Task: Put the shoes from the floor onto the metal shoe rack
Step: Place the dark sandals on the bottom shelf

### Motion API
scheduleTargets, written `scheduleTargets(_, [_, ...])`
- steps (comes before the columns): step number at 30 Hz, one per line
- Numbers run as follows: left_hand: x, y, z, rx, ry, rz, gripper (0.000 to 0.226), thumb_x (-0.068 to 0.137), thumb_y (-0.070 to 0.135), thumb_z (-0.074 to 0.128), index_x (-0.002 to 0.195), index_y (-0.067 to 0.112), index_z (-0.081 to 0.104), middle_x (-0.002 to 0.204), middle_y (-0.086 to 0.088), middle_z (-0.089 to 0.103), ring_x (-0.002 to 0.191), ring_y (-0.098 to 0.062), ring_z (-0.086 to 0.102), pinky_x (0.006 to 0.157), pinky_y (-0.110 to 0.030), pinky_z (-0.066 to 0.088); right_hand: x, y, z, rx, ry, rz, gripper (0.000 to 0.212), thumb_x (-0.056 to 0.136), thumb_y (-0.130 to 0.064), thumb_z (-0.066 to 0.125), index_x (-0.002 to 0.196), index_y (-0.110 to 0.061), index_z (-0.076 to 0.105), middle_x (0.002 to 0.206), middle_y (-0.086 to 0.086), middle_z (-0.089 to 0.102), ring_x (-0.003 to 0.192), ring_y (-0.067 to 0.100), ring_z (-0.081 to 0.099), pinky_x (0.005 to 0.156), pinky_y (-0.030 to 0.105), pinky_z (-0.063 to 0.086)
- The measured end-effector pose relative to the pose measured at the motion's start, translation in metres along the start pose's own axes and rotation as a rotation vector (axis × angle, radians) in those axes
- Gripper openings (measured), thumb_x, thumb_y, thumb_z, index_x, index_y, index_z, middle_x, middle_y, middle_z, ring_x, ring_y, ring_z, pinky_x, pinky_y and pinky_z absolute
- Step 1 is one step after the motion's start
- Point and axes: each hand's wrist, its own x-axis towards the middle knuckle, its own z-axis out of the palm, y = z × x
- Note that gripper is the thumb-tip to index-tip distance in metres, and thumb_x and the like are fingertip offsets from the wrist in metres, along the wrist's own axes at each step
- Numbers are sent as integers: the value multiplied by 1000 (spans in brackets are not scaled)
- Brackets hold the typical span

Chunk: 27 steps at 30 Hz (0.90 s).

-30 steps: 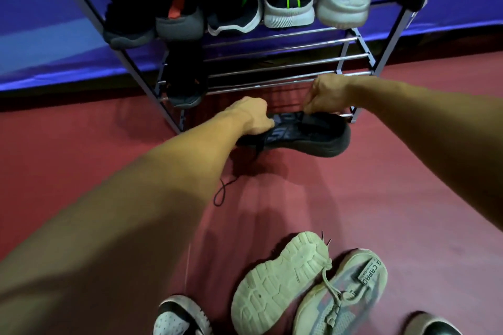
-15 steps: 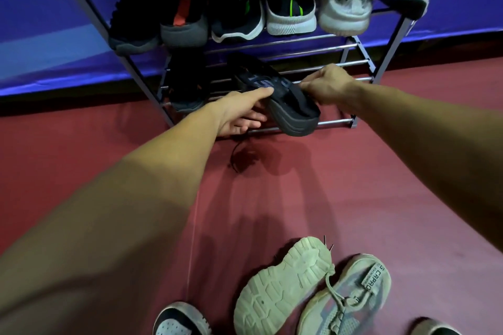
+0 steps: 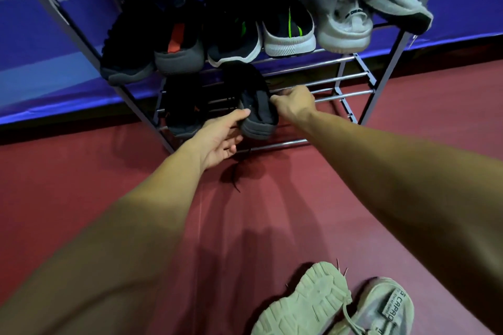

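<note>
At frame centre, the black shoe lies heel-out on the lowest shelf of the metal shoe rack. The left hand cups its heel (thumb on top, fingers loosely curled beneath), while the right hand pinches its collar. Two beige shoes lie on the floor, lower right.

The pale grey mesh sneaker on the floor, well apart from the fingers of the right hand and nearer the person, has a white tag reading "CAPRO". Its smaller line is too tiny to read. The light grey padded sneaker up and right of the fingers has blurry heel letters.
</note>
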Motion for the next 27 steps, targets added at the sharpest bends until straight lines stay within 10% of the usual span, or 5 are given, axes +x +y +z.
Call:
scheduleTargets(3, [11, -6, -10, -102, 81, 1, 10, 87, 28, 69, 85, 22, 60, 65, 9, 63, 61, -7, 48, 55, -21, 31, -2, -5, 18, 106, -58, 21, 25, 77, -30, 78, 95, -14, 78, 97, 8, 76, 95, 25, 70, 88, 32, 54])
scheduleTargets(7, [22, -18, -20, -249, 156, -43, 15, 89, 21, 62, 76, 21, 53, 71, 3, 55, 56, -8, 45, 50, -21, 30, -1, -3, 38, 260, -221, 53, 20, 67, -31, 79, 65, -16, 66, 64, 5, 65, 51, 19, 56, 55, 34, 45])
scheduleTargets(13, [31, -25, -25, -330, 169, -62, 14, 90, 25, 65, 78, 23, 58, 77, 2, 61, 64, -8, 52, 55, -22, 30, -1, 1, 47, 217, -433, 166, 25, 85, -33, 75, 84, -16, 57, 59, -2, 50, 49, 11, 51, 46, 22, 31])
scheduleTargets(20, [39, -30, -40, -381, 240, -132, 34, 89, 53, 61, 103, 23, 69, 97, 12, 67, 78, -5, 53, 62, -20, 32, 5, -2, 68, 409, -394, 188, 25, 84, -25, 79, 77, -15, 57, 65, -2, 57, 54, 8, 50, 54, 23, 37])
scheduleTargets(27, [50, -30, -57, -455, 405, -103, 22, 90, 35, 65, 104, 19, 61, 78, 9, 64, 58, -3, 53, 52, -20, 32, 14, -13, 85, 383, -225, 173, 49, 71, -42, 86, 99, -11, 61, 73, 5, 61, 51, 12, 51, 41, 21, 36])
